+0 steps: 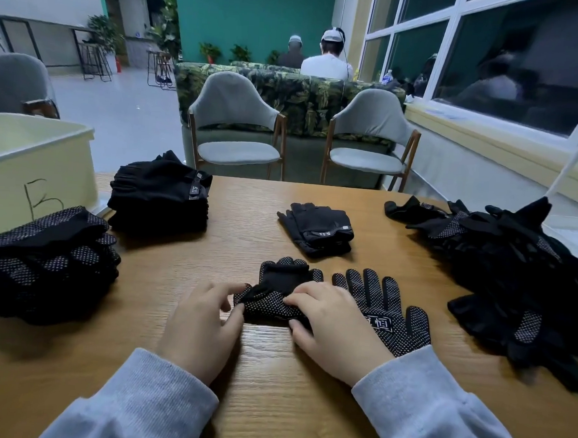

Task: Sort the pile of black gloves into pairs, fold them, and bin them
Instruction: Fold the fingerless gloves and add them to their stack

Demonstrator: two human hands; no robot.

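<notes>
Sorting is partly complete: folded stacks [160, 197] sit at left beside the bin [30, 169], while an unsorted pile [514, 266] remains at right of the frame. At lower centre, the left hand [203, 318] and right hand [335, 326] each pinch the folded glove [276, 292] on the counter [270, 387], fingers curled on its edges; a flat glove [387, 309] lies just beside it.

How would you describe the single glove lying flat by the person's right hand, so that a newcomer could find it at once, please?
Start at the wooden table and find the right hand near its front edge. Just right of that hand lies the flat glove, palm up, fingers spread and pointing away. Unlike the folded glove both hands grip and the heaped pile farther right, it lies alone and unfolded, showing white dots and a white emblem.
</notes>
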